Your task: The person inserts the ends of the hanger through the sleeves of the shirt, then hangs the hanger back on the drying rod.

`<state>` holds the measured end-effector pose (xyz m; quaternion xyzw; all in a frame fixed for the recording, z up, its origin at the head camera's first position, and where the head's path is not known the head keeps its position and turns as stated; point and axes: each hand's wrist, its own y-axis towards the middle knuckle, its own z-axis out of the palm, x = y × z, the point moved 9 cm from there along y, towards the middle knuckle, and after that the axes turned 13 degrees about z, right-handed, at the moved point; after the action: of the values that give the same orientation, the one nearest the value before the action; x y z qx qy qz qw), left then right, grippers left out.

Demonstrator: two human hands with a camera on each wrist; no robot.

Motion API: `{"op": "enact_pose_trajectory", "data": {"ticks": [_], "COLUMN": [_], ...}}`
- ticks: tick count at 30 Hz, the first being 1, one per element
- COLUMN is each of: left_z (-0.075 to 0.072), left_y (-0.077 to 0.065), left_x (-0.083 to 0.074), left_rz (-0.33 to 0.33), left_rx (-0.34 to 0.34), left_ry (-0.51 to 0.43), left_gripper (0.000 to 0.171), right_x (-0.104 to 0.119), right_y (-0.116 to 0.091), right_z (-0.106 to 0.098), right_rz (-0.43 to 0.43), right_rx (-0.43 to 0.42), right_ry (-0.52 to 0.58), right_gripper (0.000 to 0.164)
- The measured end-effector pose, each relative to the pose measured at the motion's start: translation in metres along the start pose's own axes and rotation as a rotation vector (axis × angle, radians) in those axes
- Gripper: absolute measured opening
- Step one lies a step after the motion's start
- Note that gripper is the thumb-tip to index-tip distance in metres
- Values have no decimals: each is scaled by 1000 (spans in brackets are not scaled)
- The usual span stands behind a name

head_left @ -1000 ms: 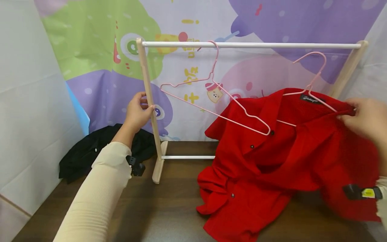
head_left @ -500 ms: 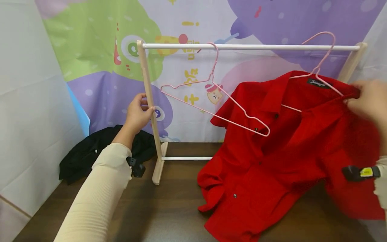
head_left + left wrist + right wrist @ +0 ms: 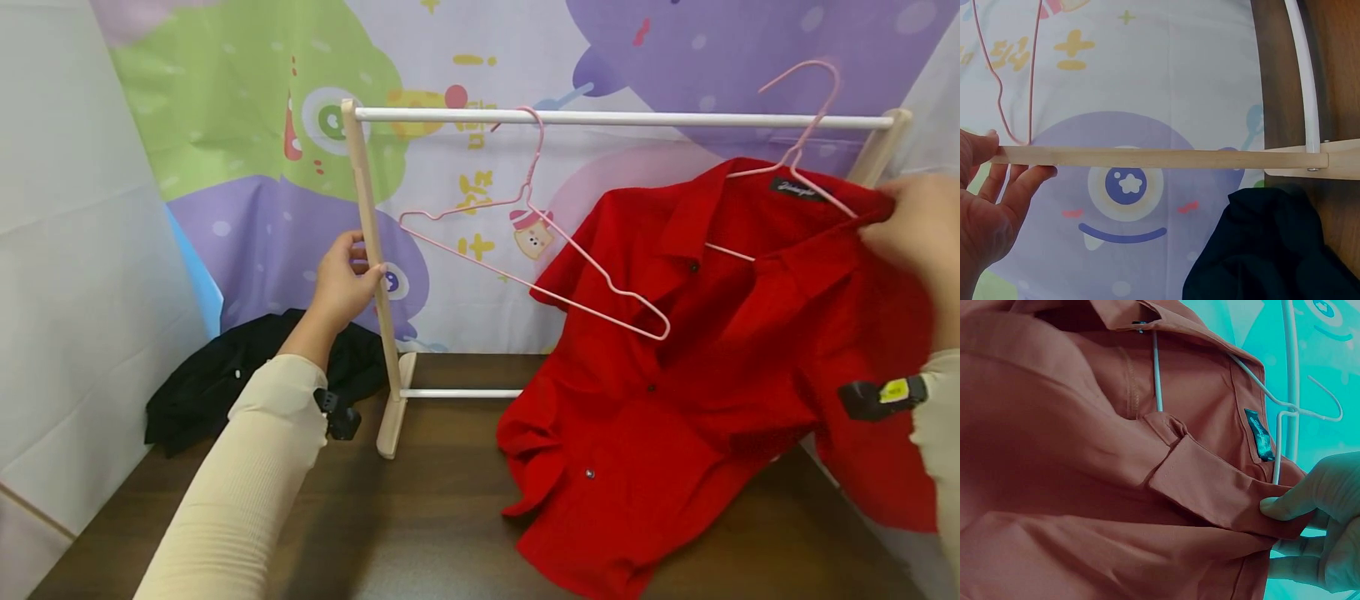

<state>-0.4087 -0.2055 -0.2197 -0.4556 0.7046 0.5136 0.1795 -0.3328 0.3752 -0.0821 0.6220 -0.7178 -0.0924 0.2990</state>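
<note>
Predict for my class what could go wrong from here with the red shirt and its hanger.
1. The right grip pinches the red shirt at one side of its collar, so the pink hanger inside might tilt or slip out.
2. The bare hanger crosses in front of the shirt in the head view, so the two could snag.
3. The left grip holds just one rack post; a knock on the upper bar might shift its far end.

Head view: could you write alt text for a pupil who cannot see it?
A person's right hand holds a red shirt, on a pink hanger, by the collar, and the left hand grips a wooden rack post. A bare second pink hanger hangs from the white rail, and a black garment lies on the dark table.
</note>
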Motion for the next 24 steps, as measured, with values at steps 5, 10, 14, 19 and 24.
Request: {"op": "enact_pose_trajectory", "data": {"ticks": [5,10,14,19,24], "left_z": [-1,0,1,2,1], "left_y": [1,1,1,1,1], "left_x": [1,3,3,2,2], "left_rz": [7,6,8,12,7], "left_rx": [-2,-2,-2,-2,-7], "left_ry": [13,13,11,6,4], "left_gripper": [52,51,51,51,51], "right_x": [-2,-11,-13,-8,1], "right_y": [3,5,4,3,1], "right_z": [11,22,28,31,35], "right_rz": [-22,14,-2,-61,-120], "right_rx": [50,99,116,117,129], "right_ry": [-99,-114,-105,-101,-104], "right_gripper": [21,26,31,26,22]}}
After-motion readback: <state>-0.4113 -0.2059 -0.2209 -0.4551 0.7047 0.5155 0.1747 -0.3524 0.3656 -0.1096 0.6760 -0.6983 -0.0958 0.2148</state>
